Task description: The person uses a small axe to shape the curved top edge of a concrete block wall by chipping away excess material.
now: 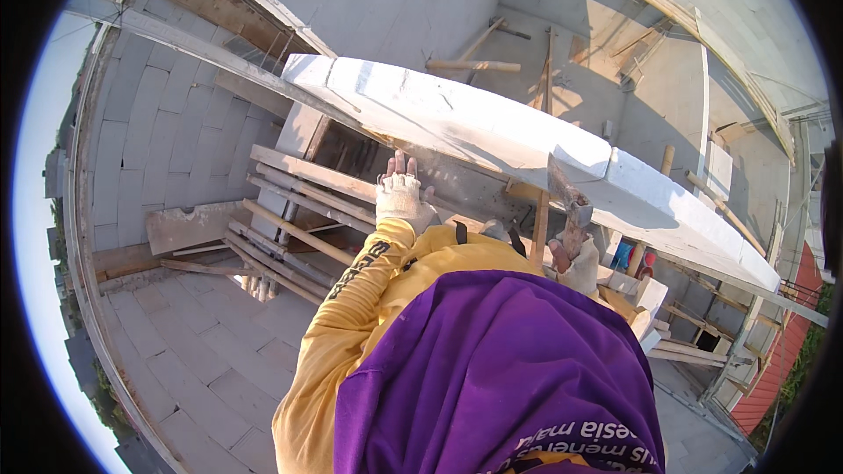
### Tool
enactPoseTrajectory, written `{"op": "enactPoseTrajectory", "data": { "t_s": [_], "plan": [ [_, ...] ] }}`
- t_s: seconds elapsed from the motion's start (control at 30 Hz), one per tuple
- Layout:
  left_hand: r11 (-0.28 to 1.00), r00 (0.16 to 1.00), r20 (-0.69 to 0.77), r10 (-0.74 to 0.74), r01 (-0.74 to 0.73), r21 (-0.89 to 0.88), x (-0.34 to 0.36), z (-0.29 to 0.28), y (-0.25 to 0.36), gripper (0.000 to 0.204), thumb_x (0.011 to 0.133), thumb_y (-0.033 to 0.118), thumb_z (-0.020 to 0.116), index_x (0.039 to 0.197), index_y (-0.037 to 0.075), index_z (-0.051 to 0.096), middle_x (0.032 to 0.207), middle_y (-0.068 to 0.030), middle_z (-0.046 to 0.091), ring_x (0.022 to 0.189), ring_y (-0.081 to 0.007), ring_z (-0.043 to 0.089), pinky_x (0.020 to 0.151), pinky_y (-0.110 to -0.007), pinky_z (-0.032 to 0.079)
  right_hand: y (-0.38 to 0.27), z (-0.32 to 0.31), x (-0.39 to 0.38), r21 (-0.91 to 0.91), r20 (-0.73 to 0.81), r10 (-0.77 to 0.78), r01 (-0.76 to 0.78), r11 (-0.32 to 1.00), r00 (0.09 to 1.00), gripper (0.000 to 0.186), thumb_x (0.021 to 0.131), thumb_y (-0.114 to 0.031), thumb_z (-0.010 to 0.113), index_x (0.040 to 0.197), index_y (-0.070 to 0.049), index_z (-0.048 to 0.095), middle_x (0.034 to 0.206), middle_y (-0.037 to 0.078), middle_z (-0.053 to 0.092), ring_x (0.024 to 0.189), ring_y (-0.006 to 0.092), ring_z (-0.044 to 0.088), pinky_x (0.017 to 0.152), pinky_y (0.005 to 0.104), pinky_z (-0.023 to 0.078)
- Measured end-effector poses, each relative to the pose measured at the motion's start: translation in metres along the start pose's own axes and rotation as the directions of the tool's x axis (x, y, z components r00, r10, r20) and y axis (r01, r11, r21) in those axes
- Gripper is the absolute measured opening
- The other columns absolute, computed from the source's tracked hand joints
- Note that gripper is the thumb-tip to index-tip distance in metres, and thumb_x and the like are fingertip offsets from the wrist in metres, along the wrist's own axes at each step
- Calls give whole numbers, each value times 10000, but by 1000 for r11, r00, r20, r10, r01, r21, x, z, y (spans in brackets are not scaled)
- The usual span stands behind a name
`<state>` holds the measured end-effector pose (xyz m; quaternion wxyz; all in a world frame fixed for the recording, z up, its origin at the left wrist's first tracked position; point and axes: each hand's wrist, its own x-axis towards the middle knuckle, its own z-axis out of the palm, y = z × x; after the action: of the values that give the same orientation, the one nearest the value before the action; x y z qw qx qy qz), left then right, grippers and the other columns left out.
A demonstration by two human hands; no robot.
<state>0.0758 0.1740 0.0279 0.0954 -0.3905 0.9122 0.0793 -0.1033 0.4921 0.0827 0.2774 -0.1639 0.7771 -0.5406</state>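
My left hand, in a pale fingerless work glove, is open with its fingers stretched toward the near lower edge of a white block wall. Whether the fingertips touch the wall I cannot tell. In my right hand, also gloved, is a worn, mortar-stained hand tool with a flat tapering head pointing up and away. Its head overlaps the near face of the wall, and its exact kind is unclear. A vertical joint between two blocks lies just right of the tool.
Wooden poles and planks are stacked left of my left hand. Beyond the wall lies a lower room with loose timber on its floor. A grey block wall stands at left. Red and blue items sit below the wall at right.
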Motion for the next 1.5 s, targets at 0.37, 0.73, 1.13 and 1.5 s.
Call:
{"op": "enactPoseTrajectory", "data": {
  "t_s": [0.37, 0.73, 1.13, 1.5],
  "plan": [
    [911, 689, 699, -194, 391, -132, -235, 265, -189, 478, 942, 331, 627, 1191, -76, 646, 1269, -292, 666, 1219, -456, 625, 1051, -472, 503, -42, -18, 80, 594, 195, 170, -254, 763, 966, 487, 1016, -354, 657, 1360, -46, 502, 746, 66, 581, 522, 192, 597, 464, 353, 549],
    [230, 790, 511, -338, 596, -769, -172, 292, -213, 361, 950, 104, 615, 1272, -58, 638, 1103, -113, 722, 1012, -196, 670, 830, -308, 540, -66, 61, 88, 415, 260, 333, -417, 809, 906, 409, 1009, -462, 649, 1207, -112, 575, 727, 44, 586, 482, 175, 579, 426, 320, 499],
    [-4, 670, 518, -532, 610, -792, -155, 262, -263, 365, 965, 209, 593, 1216, -34, 697, 1105, -138, 746, 1032, -193, 674, 884, -283, 516, -93, 133, 125, 453, 431, 183, -387, 803, 884, 402, 990, -416, 683, 1207, -113, 531, 728, 69, 623, 483, 195, 621, 445, 332, 540],
    [405, 696, 589, -411, 718, -566, -225, 281, -229, 317, 937, 282, 582, 997, 8, 730, 975, -207, 747, 956, -328, 717, 822, -430, 549, -93, 179, 144, 341, 565, 211, -459, 821, 798, 501, 983, -431, 695, 1284, -68, 524, 736, 109, 616, 514, 249, 625, 463, 411, 568]
  ]
}}
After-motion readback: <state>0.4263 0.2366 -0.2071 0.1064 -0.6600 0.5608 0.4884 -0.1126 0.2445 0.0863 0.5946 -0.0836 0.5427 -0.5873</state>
